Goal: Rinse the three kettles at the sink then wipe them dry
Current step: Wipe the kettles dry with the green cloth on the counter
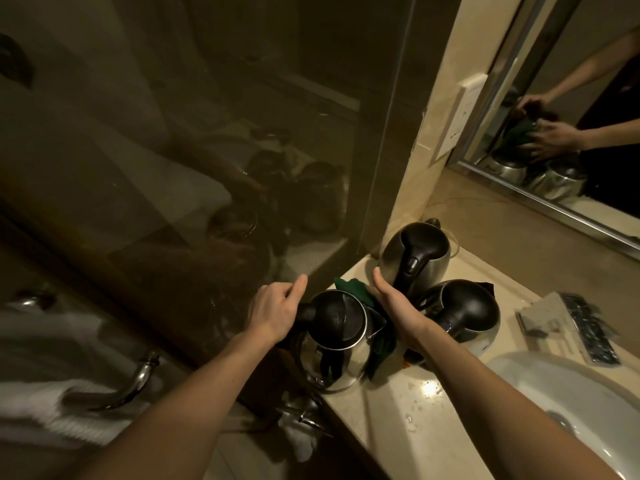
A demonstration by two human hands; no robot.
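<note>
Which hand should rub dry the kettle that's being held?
Probably the right hand: it presses the green cloth against the near kettle. The left hand is busy gripping that kettle's handle.

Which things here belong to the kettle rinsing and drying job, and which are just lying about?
Job: near kettle, back kettle, right kettle, green cloth, sink, left hand, right hand.
Lying about: grey packets, wall socket, tub tap.

A mirror (pixel 588 81) hangs over the beige countertop (pixel 381 427), where a flat grey packet (pixel 554 323) lies.
</note>
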